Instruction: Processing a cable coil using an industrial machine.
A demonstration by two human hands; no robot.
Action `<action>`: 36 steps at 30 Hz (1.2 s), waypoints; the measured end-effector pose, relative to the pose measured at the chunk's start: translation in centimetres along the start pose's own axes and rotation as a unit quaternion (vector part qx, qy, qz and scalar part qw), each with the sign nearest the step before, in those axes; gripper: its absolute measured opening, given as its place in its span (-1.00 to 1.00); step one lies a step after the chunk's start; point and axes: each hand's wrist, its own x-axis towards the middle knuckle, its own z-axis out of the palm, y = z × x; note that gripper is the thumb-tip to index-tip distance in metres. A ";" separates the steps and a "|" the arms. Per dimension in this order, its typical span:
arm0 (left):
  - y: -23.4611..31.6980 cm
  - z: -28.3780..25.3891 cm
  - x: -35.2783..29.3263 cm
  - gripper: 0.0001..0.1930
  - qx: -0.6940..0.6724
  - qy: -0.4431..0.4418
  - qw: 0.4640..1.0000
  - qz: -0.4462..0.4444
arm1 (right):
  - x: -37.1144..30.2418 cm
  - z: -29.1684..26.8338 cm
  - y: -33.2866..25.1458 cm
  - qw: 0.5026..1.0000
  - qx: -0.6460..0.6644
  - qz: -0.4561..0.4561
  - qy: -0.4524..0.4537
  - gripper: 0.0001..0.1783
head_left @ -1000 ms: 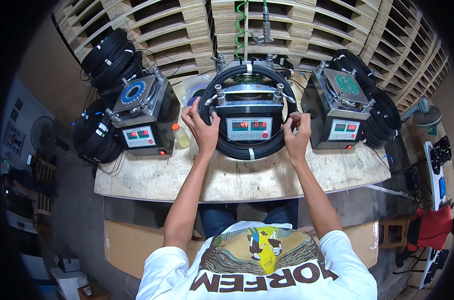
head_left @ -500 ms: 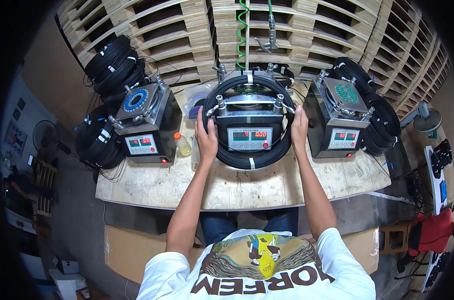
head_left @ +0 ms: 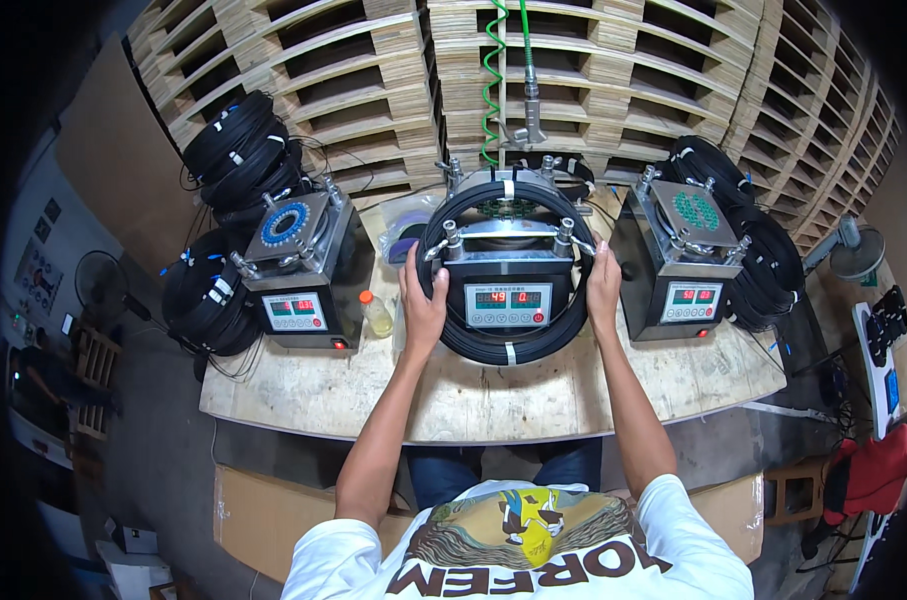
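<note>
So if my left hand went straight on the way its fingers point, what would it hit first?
Your left hand would probably meet the purple item on the table first, though depth is unclear and it might pass above.

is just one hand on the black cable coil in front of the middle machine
No, the left hand and right hand are on opposite sides of the black cable coil.

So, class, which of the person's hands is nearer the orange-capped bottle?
Left. The left hand is just right of the bottle, at the left side of the black coil; the right hand is farther off, at the coil's right side.
</note>
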 end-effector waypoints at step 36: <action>-11.2 10.0 23.0 -0.56 -0.236 -0.191 0.846 -0.438 | 22.8 8.2 6.5 0.911 0.096 0.322 -0.241 -0.68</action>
